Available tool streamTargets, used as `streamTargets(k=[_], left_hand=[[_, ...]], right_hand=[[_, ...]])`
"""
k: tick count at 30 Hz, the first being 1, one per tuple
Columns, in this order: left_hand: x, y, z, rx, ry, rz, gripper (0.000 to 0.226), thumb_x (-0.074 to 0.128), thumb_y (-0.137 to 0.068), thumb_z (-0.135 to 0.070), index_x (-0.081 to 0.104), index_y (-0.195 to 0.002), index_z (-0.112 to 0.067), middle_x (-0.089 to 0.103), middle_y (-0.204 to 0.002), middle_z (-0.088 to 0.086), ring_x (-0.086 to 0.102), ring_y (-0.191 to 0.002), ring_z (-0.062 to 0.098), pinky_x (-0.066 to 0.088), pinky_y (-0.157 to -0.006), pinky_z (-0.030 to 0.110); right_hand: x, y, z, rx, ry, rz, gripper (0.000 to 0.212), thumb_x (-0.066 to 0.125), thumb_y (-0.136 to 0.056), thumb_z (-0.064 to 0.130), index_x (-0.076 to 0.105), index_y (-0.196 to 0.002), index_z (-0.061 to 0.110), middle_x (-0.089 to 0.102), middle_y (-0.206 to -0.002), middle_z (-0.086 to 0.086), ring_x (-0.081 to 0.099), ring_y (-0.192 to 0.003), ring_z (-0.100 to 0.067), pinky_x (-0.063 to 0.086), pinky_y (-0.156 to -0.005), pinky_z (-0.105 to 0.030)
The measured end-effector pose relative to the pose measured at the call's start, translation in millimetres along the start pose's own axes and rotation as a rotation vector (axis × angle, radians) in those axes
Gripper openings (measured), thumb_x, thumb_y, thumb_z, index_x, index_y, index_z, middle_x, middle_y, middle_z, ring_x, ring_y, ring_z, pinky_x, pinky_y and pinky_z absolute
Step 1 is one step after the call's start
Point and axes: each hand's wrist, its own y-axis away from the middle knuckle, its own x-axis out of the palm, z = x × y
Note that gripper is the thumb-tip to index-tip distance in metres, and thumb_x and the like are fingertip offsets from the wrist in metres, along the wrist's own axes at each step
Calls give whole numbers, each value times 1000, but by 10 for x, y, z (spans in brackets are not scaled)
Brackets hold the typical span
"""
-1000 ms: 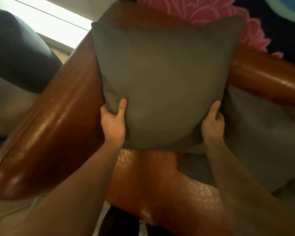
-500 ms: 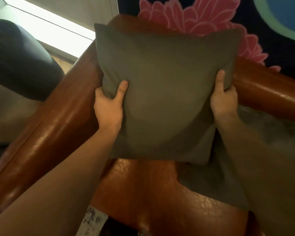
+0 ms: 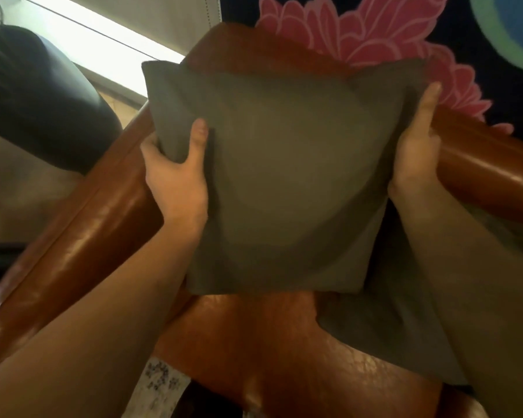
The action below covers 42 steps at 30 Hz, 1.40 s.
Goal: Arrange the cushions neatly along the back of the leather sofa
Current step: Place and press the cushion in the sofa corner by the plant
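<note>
- Behind the brown leather sofa [image 3: 82,236] hangs a dark wall painted with pink petals [image 3: 360,28].
- Left hand [image 3: 175,179] and right hand [image 3: 417,152] each clamp a side edge of the grey cushion [image 3: 284,182], held upright in the far corner.
- Risk: released unseated, it may slump forward onto the second grey cushion [image 3: 390,333] at right.

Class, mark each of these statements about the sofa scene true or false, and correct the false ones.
1. Both hands hold the grey cushion. True: left hand, right hand.
2. The sofa is black fabric. False: it is brown leather.
3. A second grey cushion lies on the seat to the right. True.
4. The held cushion lies flat on the floor. False: it is upright against the sofa's corner.
</note>
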Motion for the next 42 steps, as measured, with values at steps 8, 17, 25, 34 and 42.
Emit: streamTargets(k=[8, 17, 25, 34, 42], left_hand=[[-7, -125, -96, 70, 30, -152, 59, 69, -87, -64, 63, -118, -14, 71, -110, -12, 66, -101, -7, 52, -90, 13], [48, -55, 117, 35, -104, -53, 56, 69, -90, -56, 54, -127, -16, 61, -113, -18, 55, -91, -24, 41, -84, -2], [256, -192, -31, 110, -260, -69, 42, 56, -103, -40, 52, -134, -12, 64, -121, -8, 57, -108, -11, 37, -97, 2], [683, 256, 135, 950, -873, 442, 60, 35, -108, -50, 37, -158, -19, 34, -165, 2, 22, -156, 19, 6, -127, 46], [427, -377, 230, 832, -1040, 372, 70, 26, -106, -60, 35, -158, -13, 38, -162, 7, 26, -154, 23, 8, -128, 39]], right_hand=[[118, 34, -108, -129, -154, 7, 39, 67, -76, 71, 76, -67, 35, 75, -82, 26, 71, -79, 8, 49, -62, -3], [-78, -405, -277, -197, 127, 1, 55, 55, -81, 81, 72, -88, 30, 74, -87, 20, 65, -83, 16, 41, -68, 3], [-114, -491, -319, -217, 298, -218, 54, 49, -99, 61, 58, -128, 17, 63, -115, 9, 60, -103, -2, 32, -75, 5], [189, 35, -597, -1341, 1197, 333, 56, 33, -109, 47, 35, -159, 23, 30, -166, -1, 22, -156, -23, 6, -125, -47], [-132, -555, -455, -1119, 1291, 185, 62, 22, -108, 57, 34, -159, 24, 30, -166, -1, 17, -156, -24, 3, -127, -45]])
